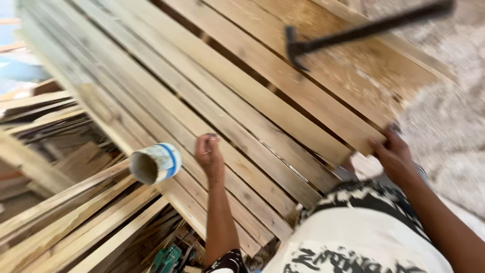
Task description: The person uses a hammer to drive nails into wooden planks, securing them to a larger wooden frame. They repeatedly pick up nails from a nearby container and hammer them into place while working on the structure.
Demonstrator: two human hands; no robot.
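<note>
On top of the slatted wooden panel [262, 126] the left hand [209, 154] rests loosely curled, fingertips pinched — on what, too small to tell. Its slats run from upper left down to lower right. At the near end the right hand [394, 154] grips a plank [323, 108]. Just left of the left hand lies a tin can [155, 163] on its side — contents unseen. A hammer [353, 33] lies farther up.

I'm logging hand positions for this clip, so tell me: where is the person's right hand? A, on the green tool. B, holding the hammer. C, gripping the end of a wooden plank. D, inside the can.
C: the right hand grips the end of a plank; the hammer lies apart on the planks.
</note>
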